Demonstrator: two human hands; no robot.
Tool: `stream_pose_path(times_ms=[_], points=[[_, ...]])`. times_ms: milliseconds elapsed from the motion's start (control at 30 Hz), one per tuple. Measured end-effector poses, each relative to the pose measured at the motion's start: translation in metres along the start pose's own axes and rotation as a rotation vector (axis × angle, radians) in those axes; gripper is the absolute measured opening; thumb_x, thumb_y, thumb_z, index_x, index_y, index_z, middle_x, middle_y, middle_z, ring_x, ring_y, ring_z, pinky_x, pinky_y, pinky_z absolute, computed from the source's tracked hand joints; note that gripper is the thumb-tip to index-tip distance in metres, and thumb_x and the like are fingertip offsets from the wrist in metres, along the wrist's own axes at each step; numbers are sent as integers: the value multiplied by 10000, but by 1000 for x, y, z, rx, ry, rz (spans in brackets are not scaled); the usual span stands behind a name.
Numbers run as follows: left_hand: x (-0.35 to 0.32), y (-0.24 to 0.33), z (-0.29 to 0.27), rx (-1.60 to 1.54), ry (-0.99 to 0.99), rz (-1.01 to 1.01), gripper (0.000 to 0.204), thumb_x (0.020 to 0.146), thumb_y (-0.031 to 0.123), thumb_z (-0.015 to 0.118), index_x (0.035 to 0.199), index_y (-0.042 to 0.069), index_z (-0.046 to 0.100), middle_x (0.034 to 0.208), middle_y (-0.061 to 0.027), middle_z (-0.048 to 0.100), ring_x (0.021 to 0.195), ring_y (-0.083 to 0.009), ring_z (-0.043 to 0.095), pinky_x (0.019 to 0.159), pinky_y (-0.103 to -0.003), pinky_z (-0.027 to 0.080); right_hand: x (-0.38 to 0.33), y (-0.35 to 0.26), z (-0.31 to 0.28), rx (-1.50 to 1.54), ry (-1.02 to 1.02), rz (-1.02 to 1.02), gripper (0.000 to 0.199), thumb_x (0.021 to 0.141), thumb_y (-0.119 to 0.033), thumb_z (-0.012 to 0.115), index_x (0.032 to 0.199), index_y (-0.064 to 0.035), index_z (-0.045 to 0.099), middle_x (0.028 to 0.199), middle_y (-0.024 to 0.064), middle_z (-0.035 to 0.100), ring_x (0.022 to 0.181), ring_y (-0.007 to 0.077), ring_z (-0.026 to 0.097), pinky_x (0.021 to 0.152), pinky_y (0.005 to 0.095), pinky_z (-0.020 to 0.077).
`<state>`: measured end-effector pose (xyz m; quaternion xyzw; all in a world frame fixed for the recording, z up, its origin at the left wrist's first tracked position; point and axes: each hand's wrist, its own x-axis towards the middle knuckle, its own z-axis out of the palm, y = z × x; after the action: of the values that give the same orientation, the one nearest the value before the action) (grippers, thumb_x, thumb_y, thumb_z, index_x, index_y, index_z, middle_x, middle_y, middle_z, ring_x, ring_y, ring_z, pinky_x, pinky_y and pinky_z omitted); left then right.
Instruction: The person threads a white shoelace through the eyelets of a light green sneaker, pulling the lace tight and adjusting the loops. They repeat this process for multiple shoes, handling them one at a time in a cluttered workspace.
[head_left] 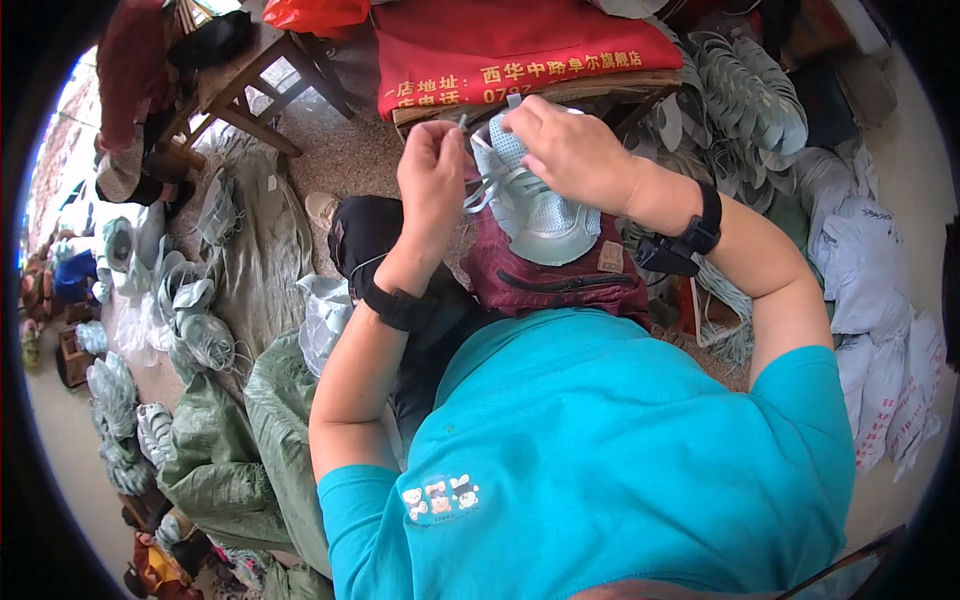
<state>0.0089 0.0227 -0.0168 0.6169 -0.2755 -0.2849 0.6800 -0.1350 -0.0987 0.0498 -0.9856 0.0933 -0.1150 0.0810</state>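
turquoise shirt (pixel 620 440) is filling the view from five to seven o'clock, wrapping the person's body and showing three small animal pictures on its chest. both forearms are reaching up past it toward twelve o'clock, each wearing a dark band at the wrist. a pale blue shoe (pixel 545 225) is sitting near one o'clock from the middle of the view, its toe pointing down toward six o'clock and its lower end resting over a maroon cloth (pixel 560 290) with a dark zipper. at the shoe's ten o'clock, the left hand (pixel 432 170) is closing narrowly, pinching a thin lace (pixel 463 121) between thumb and finger, while loose loops are hanging at the shoe's nine o'clock. at its one o'clock, the right hand (pixel 580 150) is curling its fingers over the top of the shoe; whether they are gripping a lace there, i cannot tell. beyond the hands, at twelve o'clock, a red cloth (pixel 520 50) is covering a wooden counter (pixel 640 90). a wooden stool (pixel 255 125) is standing between ten and eleven o'clock. pale shoe parts (pixel 750 95) are piling up at two o'clock, white sacks (pixel 865 270) are slumping at three, and green sacks (pixel 215 450) are lying at eight.
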Motion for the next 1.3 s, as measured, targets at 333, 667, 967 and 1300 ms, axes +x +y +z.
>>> stream_pose_path(times_ms=[333,667,967,1300], points=[[-14,-4,-9,-10,-71,-102,123,977,122,550,1032,13,566,801,-15,638,621,-26,471,544,-184,379,17,-10,8,-193,-266,-121,291,771,-23,606,1049,-33,523,932,138,586,786,305,661,624,376,553],[-21,0,12,455,-129,286,109,884,100,644,914,3,603,828,-70,602,731,-169,585,660,-283,481,104,-51,-75,1047,162,-37,160,944,-27,519,1069,61,565,898,72,610,779,108,577,660,229,484],[-8,6,37,753,-214,574,138,810,134,684,875,28,625,896,-152,579,826,-353,586,707,-433,473,133,-59,-101,833,156,-269,91,881,-30,551,940,39,566,812,108,623,690,171,597,595,306,490],[-11,12,35,831,-117,571,144,719,113,712,853,108,660,1042,-57,537,1024,-299,465,867,-414,393,-15,36,-16,-19,-99,-158,162,758,-100,686,852,-15,585,1061,135,538,1039,310,508,890,401,442]])
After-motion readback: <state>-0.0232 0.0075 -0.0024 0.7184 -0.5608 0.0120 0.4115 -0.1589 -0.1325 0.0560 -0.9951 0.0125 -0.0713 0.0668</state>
